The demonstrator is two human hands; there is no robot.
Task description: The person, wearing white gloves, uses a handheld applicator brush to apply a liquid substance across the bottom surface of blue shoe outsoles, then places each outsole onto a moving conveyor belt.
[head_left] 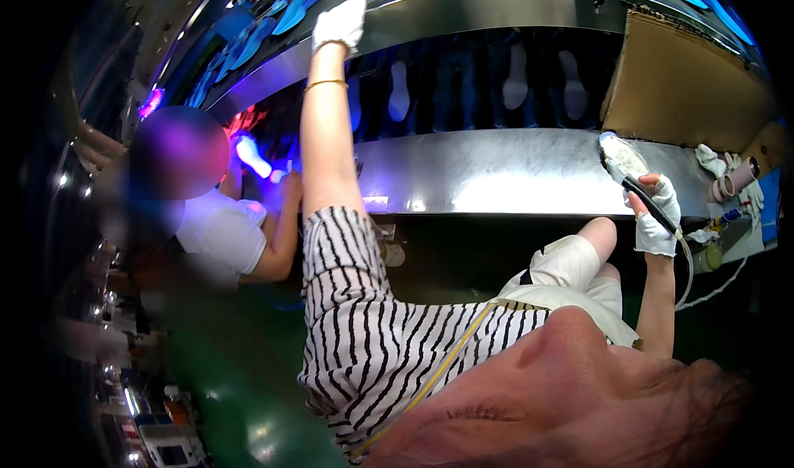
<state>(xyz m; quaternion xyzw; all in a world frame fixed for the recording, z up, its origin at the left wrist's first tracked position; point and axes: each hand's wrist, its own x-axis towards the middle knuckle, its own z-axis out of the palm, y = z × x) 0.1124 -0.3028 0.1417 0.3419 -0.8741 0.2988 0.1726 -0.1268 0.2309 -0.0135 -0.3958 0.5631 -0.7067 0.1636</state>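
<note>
Over the right part of the metal ledge [463, 170], a black corded tool [652, 206] is grasped by the right hand [659, 212], its fingertips bare of the white glove; a whitish oblong piece [626, 159] sits at the tool's front end. Beyond stands a cardboard box [691, 79]. Pale shoe soles [399, 92] lie on the dark conveyor [452, 79]. At the far metal rail [496, 9], the gloved left hand [339, 23] is extended; whether it grips anything, I cannot tell.

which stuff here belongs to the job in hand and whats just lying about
Likely in the job:
- black corded tool, in the right hand
- pale piece at its end
- blue sole-shaped pieces, near the left hand

Apparently lying about:
- brown cardboard
- loose white gloves
- pinkish cylinders
</note>
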